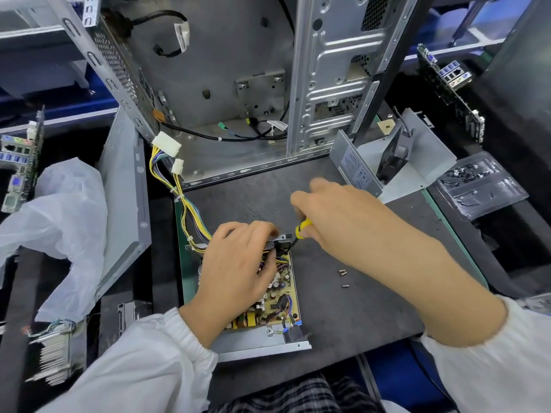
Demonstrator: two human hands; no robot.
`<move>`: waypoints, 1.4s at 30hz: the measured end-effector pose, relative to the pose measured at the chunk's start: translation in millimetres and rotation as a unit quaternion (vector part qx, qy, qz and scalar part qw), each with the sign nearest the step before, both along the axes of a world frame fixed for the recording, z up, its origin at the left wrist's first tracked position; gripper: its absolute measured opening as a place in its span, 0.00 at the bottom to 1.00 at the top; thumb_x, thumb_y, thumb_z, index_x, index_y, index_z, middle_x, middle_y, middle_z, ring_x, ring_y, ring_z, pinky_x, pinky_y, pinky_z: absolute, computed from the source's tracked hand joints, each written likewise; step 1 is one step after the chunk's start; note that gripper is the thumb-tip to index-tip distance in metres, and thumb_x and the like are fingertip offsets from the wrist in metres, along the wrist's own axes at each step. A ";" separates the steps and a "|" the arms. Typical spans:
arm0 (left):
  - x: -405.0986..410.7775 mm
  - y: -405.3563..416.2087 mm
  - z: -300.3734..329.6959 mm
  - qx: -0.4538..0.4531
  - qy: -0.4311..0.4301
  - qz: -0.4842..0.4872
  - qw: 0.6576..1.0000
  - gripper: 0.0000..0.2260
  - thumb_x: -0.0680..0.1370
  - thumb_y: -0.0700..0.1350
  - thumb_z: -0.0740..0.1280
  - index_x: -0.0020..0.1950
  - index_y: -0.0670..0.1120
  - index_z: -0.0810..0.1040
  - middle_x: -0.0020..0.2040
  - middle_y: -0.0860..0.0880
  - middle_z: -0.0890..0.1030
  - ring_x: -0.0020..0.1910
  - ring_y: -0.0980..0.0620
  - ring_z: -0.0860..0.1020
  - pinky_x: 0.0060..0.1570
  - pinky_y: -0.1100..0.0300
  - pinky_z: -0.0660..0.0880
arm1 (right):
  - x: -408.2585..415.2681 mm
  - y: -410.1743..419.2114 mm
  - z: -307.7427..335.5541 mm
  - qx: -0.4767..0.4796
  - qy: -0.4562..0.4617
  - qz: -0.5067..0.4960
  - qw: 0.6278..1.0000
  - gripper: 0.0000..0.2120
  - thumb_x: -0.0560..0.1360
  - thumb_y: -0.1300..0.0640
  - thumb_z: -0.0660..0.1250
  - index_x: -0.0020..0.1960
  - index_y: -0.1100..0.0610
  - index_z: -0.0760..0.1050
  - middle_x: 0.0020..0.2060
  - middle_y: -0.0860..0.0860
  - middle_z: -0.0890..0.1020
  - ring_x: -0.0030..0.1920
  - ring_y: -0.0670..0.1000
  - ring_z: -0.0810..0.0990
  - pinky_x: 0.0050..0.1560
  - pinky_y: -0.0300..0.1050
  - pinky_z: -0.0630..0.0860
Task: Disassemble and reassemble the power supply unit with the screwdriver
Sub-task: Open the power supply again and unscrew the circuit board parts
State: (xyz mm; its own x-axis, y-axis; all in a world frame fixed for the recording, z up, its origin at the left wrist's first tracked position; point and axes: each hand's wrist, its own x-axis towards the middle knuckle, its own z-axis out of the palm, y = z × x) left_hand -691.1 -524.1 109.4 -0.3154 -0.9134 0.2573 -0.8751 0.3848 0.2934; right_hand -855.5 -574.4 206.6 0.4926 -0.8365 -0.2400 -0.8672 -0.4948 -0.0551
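My left hand (238, 263) steadies the power supply unit (268, 296) at six o'clock on the worktop (357, 308), right fingers (307, 232) clamped on the screwdriver (301, 228); a slipped tip could gouge the board

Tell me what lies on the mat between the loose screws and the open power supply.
Nothing: the head view shows bare dark mat between the screws and the power supply.

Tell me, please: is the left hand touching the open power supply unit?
Touching. The head view shows the left hand resting on the power supply unit, its fingers curled over the far metal edge and covering part of the circuit board.
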 end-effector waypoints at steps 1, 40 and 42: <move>-0.4 -0.8 2.2 0.012 -0.004 -0.001 1.000 0.08 0.73 0.44 0.69 0.52 0.47 0.75 0.41 0.53 0.80 0.41 0.48 0.78 0.49 0.56 0.67 | 3.4 -3.7 1.2 -0.003 0.005 -0.001 1.000 0.08 0.77 0.53 0.65 0.52 0.56 0.70 0.44 0.52 0.64 0.37 0.57 0.70 0.30 0.44 0.60; -11.1 -30.5 42.6 0.180 0.325 -0.122 0.921 0.08 0.68 0.47 0.72 0.39 0.62 0.78 0.43 0.51 0.79 0.43 0.59 0.77 0.43 0.63 0.74 | 17.5 14.2 20.0 -0.146 0.027 0.029 0.988 0.21 0.78 0.43 0.61 0.34 0.56 0.61 0.29 0.49 0.62 0.32 0.52 0.61 0.27 0.40 0.53; -7.6 -32.5 37.6 0.202 0.320 -0.139 0.915 0.09 0.71 0.41 0.74 0.45 0.54 0.82 0.45 0.51 0.82 0.47 0.60 0.79 0.47 0.66 0.74 | 9.2 14.7 20.9 -0.096 0.009 0.030 0.995 0.15 0.77 0.45 0.64 0.43 0.56 0.67 0.34 0.52 0.66 0.32 0.51 0.63 0.26 0.41 0.53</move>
State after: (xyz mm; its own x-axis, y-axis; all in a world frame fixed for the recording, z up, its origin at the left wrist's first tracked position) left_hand -698.6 -556.6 147.0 -0.4529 -0.8822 0.1288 -0.3597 0.3130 0.8790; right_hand -846.3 -559.7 227.5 0.5403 -0.8368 -0.0880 -0.8357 -0.5459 0.0602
